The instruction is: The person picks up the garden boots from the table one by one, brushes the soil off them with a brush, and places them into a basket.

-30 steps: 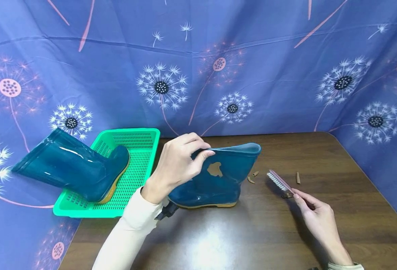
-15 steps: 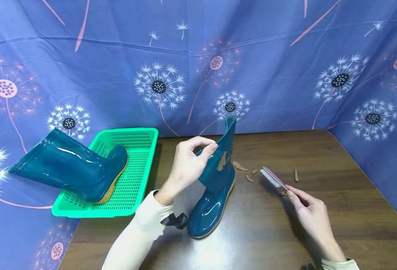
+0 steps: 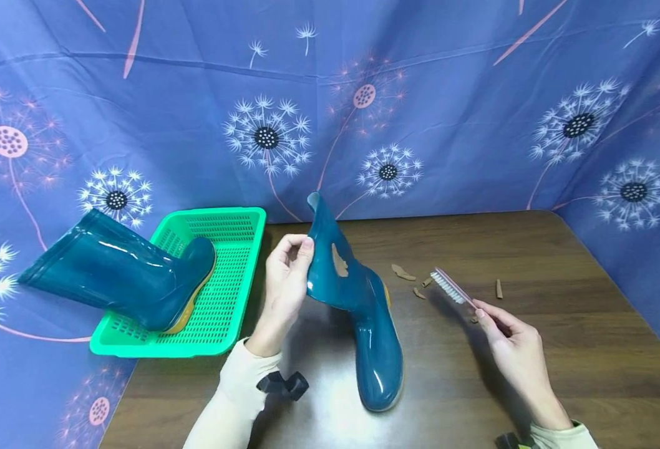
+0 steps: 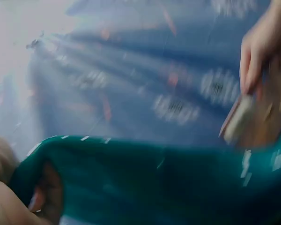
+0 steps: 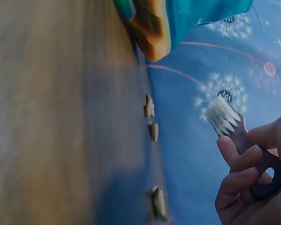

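My left hand [image 3: 287, 274] pinches the top edge of a teal rubber boot [image 3: 377, 349], whose shaft leans to the left while its toe points toward me. A tan patch [image 3: 339, 260] shows on the boot's shaft. The left wrist view is blurred, with the teal shaft [image 4: 145, 183] spanning its lower part. Over the table at the right, my right hand [image 3: 518, 355] holds a scrub brush [image 3: 452, 288] by its pinkish handle, white bristles facing down and left. In the right wrist view the fingers curl round the brush's handle [image 5: 269, 183], which has a hole near its end.
At the left a green plastic basket [image 3: 234, 324] holds a second teal boot [image 3: 128, 268], its shaft sticking out over the rim. Several brown dirt-like pieces [image 3: 402, 272] lie on the wooden table [image 3: 577, 362] around the brush. A blue dandelion-print cloth [image 3: 448, 112] hangs behind.
My left hand has turned the boot, swinging its toe round toward me and tipping the shaft to the left. The right hand and brush have barely shifted.
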{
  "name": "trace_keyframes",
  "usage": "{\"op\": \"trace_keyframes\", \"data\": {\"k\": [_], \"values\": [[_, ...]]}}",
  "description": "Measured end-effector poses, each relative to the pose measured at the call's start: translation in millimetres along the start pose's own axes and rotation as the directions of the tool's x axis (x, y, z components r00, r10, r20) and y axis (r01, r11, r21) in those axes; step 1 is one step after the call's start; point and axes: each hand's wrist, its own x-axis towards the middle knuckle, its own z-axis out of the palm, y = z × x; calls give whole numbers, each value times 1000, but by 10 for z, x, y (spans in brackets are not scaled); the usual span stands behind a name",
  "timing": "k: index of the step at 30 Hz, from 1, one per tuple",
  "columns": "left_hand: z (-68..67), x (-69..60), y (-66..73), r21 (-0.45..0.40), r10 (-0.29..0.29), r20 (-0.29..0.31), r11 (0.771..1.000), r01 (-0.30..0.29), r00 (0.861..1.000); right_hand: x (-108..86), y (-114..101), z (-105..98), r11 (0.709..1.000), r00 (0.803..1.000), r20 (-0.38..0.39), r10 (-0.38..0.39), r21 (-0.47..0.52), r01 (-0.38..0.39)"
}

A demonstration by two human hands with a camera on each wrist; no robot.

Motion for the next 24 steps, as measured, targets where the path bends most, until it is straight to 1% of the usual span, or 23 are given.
{"op": "trace_keyframes", "data": {"k": [3, 6, 8, 10, 13, 15, 18, 21, 24], "values": [[-291, 23, -17, 110, -12, 21, 994, 10, 1000, 35, -76, 53, 999, 999, 9, -31, 29, 30], [-539, 32, -38, 232, -40, 37, 972, 30, 999, 64, -210, 149, 996, 997, 13, -79, 46, 78], [-661, 38, -58, 292, -57, 24, 955, 48, 998, 73, -328, 250, 992, 993, 23, -119, 39, 118], [-746, 43, -73, 327, -70, 19, 943, 60, 997, 65, -465, 367, 988, 987, 40, -154, 33, 153], [-820, 50, -81, 330, -81, 26, 942, 68, 996, 35, -685, 560, 976, 973, 75, -216, 36, 214], [-826, 56, -78, 328, -85, 40, 942, 68, 996, 0, -831, 667, 967, 962, 102, -254, 43, 251], [-832, 54, -73, 328, -95, 50, 942, 74, 994, -83, -1037, 832, 955, 940, 167, -298, 44, 295], [-843, 57, -72, 336, -100, 61, 939, 74, 993, -171, -1236, 985, 952, 919, 248, -307, 63, 301], [-848, 66, -73, 334, -96, 66, 940, 68, 993, -224, -1415, 1121, 948, 899, 302, -317, 104, 299]]}}
